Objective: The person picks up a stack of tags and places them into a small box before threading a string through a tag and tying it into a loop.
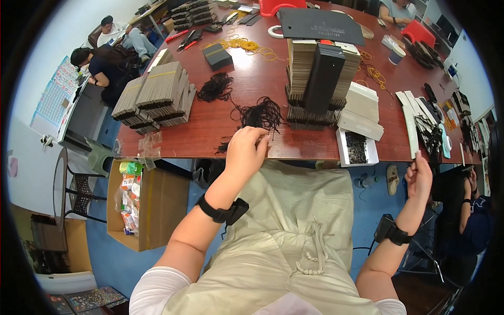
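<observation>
Okay, starting with the writing: pale lettering across the black card (299, 22) lying on top of the tall stack of grey boards (300, 63), far side, a bit right of the middle. More letters, faint ones, on the pale grey strip (359, 126) at the far edge of the white box (342, 149). Can spot a gridded wall chart (50, 105) at far left too, but with print way too small to read. Same deal with the colourful packets (128, 197) down in the cardboard box (164, 205), near left.

Now the hands. Left hand (247, 148) at the near edge of the red-brown table (262, 73), right by the near end of a tangle of black cords (260, 113). Fingers curled, tips close together; can't tell whether pinching a strand. Right hand (418, 176) well off to the right, fingers bunched narrow, just beside the near end of a long pale strip (409, 126); can't tell if touching or holding it.

Hard to make out: dark cords (430, 134) right of that strip, all jumbled. Part of the tall stack hidden behind an upright black slab (324, 79). Near right, another person (475, 220), partly lost in the dark rim.
</observation>
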Demonstrator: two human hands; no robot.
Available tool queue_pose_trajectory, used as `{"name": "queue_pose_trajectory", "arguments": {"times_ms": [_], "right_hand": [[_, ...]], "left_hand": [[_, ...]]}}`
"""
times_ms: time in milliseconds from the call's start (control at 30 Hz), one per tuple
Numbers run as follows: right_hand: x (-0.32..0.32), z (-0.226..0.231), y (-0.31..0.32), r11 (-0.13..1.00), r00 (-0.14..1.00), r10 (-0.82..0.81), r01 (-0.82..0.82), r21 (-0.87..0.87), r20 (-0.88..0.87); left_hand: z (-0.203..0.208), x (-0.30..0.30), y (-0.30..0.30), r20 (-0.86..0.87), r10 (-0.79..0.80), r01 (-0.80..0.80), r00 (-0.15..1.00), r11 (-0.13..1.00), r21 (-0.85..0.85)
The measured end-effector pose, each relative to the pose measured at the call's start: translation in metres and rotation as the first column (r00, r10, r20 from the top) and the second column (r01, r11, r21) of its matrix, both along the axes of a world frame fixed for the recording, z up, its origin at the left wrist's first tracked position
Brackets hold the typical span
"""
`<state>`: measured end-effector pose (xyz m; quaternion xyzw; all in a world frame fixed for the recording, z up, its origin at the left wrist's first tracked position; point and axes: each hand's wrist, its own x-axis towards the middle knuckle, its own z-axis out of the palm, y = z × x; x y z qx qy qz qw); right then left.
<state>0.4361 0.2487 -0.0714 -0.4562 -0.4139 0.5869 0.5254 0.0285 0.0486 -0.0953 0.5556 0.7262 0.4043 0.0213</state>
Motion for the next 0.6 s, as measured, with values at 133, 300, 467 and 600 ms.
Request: {"name": "queue_pose_trajectory", "arguments": {"times_ms": [133,300,467,600], "right_hand": [[0.010,-0.043,0.006,0.774,-0.102,-0.633,-0.109,0.624,0.767],[-0.087,0.009,-0.053,0.721,0.611,-0.434,-0.206,0.662,0.662],[-0.193,0.012,-0.112,0.558,0.699,0.283,-0.677,0.480,0.656],[-0.236,-0.006,-0.120,0.639,0.728,0.512,-0.678,0.364,0.457]], "left_hand": [[-0.011,0.007,0.017,-0.206,0.063,-0.078,0.976,0.995,-0.063],[-0.018,0.009,0.021,-0.341,0.095,-0.103,0.935,0.995,-0.006],[0.015,0.032,0.003,0.057,-0.089,0.089,0.994,0.996,-0.009],[0.021,0.038,-0.006,0.418,-0.139,0.174,0.898,0.984,-0.047]]}}
